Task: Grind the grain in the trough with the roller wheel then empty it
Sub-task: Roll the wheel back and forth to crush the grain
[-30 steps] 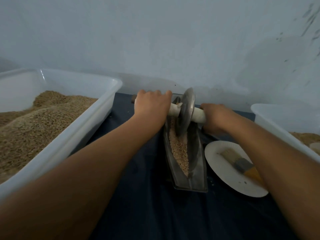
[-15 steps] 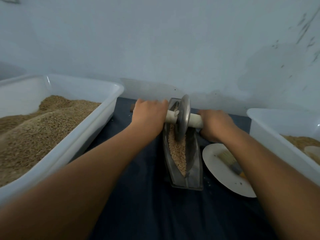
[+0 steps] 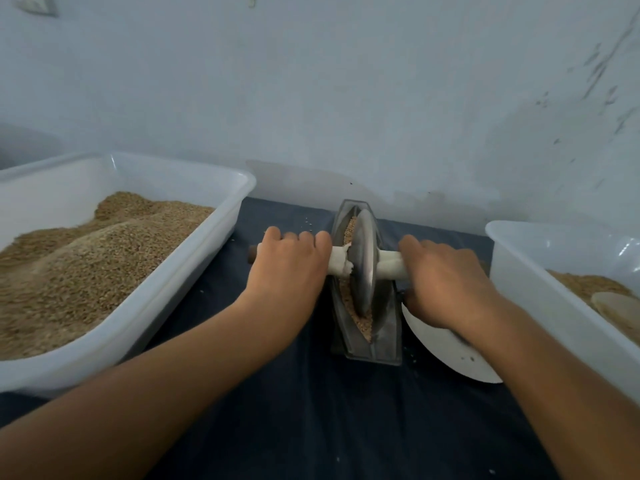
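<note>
A narrow metal trough (image 3: pixel 389 327) lies lengthwise on the dark cloth, with brown grain (image 3: pixel 363 323) along its groove. A metal roller wheel (image 3: pixel 363 261) stands upright in the trough near its middle, on a white-wrapped axle handle (image 3: pixel 337 263). My left hand (image 3: pixel 287 268) grips the left end of the handle. My right hand (image 3: pixel 446 282) grips the right end. Grain shows both behind and in front of the wheel.
A large white tub (image 3: pixel 173 296) heaped with grain fills the left side. Another white tub (image 3: pixel 540 268) with grain stands at the right. A white plate (image 3: pixel 446 355) lies right of the trough, partly under my right forearm. The wall is close behind.
The wheel has rolled from the far end of the trough toward me, to about the middle. Both hands came back with it. The brush on the plate is now hidden by my right arm.
</note>
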`<state>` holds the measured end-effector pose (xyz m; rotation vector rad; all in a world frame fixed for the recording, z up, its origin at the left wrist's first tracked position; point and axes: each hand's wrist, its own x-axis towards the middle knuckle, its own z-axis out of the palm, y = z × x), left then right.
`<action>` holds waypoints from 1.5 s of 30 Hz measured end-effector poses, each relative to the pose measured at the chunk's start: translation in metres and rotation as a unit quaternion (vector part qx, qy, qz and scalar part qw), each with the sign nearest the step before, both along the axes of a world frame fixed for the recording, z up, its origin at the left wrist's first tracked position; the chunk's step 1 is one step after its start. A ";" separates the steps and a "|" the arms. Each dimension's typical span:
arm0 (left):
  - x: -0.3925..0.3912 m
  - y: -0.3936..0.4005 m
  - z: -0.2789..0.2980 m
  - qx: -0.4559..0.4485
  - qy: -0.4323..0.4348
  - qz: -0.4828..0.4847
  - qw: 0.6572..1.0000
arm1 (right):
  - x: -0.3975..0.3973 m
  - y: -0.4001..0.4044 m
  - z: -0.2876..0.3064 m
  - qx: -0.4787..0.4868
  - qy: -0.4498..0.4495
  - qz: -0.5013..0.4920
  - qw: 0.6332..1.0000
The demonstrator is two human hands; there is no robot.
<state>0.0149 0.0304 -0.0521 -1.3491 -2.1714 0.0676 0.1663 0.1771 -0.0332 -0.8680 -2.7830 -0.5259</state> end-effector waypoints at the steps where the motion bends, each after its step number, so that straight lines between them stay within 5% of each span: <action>1: -0.003 0.003 0.000 0.003 -0.006 0.001 1.000 | -0.003 0.003 0.000 -0.003 0.003 -0.003 1.000; 13: -0.052 0.072 0.011 0.009 -0.102 0.015 0.995 | -0.058 0.071 0.006 -0.124 0.006 -0.022 0.992; 21: -0.056 0.087 0.016 0.039 -0.070 0.019 0.997 | -0.075 0.096 0.003 -0.132 0.004 -0.020 0.991; 40: -0.009 0.014 0.022 -0.029 -0.109 0.019 0.993 | 0.001 0.007 0.009 -0.099 -0.038 0.002 0.994; 45: 0.011 -0.003 0.026 -0.016 -0.054 -0.001 0.998 | 0.027 -0.019 0.003 -0.087 -0.021 0.006 0.996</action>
